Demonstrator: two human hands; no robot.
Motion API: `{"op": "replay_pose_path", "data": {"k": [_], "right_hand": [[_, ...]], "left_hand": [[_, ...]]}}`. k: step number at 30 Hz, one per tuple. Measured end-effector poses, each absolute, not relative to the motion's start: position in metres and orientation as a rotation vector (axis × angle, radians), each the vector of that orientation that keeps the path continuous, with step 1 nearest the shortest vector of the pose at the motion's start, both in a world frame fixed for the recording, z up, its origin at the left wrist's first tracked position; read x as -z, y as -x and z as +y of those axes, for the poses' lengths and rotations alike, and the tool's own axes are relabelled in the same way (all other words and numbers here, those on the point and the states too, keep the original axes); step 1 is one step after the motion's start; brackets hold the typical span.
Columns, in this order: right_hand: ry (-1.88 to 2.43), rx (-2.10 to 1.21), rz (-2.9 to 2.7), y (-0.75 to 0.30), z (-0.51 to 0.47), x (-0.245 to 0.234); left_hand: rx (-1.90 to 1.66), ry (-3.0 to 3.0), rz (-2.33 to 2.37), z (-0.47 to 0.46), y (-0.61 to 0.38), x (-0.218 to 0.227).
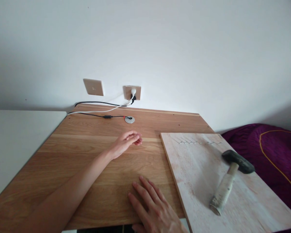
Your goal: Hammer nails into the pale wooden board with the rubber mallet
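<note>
My left hand [128, 139] is just above the wooden desk, its fingers curled in and the thumb against them. Whatever may be inside the curled fingers is hidden. Nearer to me, my right hand [152, 207] lies palm down by the desk's front edge with its fingers spread, holding nothing. To its right a pale board [189, 181] rests on the desk. A mallet [224, 189] with a black head and a worn, light handle lies on this board, touched by neither hand. Thin metal pieces like nails [195, 142] form a row near the board's far edge.
The wooden desk [106, 181] meets a white wall. White and black cables [97, 112] run along its back to a wall socket [133, 93], near a round cable grommet [129, 119]. A white surface [21, 142] adjoins at left; purple fabric [259, 142] lies at right.
</note>
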State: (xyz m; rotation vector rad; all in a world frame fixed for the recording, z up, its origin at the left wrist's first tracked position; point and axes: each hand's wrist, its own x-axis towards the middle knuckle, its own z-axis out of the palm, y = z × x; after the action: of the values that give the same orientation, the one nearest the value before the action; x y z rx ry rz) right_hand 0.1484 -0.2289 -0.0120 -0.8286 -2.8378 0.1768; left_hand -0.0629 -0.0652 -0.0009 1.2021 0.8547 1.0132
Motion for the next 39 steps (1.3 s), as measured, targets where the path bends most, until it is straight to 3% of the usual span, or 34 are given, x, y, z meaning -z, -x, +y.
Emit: {"op": "replay_pose_path", "data": {"k": [6, 13, 21, 39], "right_hand": [[0.864, -0.167, -2.8, -0.143, -0.235, 0.022], [0.937, 0.197, -2.572, -0.127, -0.243, 0.033], [0.935, 0.361, -2.493, -0.123, -0.241, 0.024], [0.936, 0.42, -2.529, -0.122, -0.241, 0.022]], "left_hand": [[-1.017, -1.226, 0.869, -0.064, 0.063, 0.005], [-1.029, -1.218, 0.853, -0.064, 0.063, 0.006], [-1.033, -1.213, 0.856, -0.064, 0.062, 0.006], [-1.032, -1.227, 0.852, -0.064, 0.062, 0.006]]}}
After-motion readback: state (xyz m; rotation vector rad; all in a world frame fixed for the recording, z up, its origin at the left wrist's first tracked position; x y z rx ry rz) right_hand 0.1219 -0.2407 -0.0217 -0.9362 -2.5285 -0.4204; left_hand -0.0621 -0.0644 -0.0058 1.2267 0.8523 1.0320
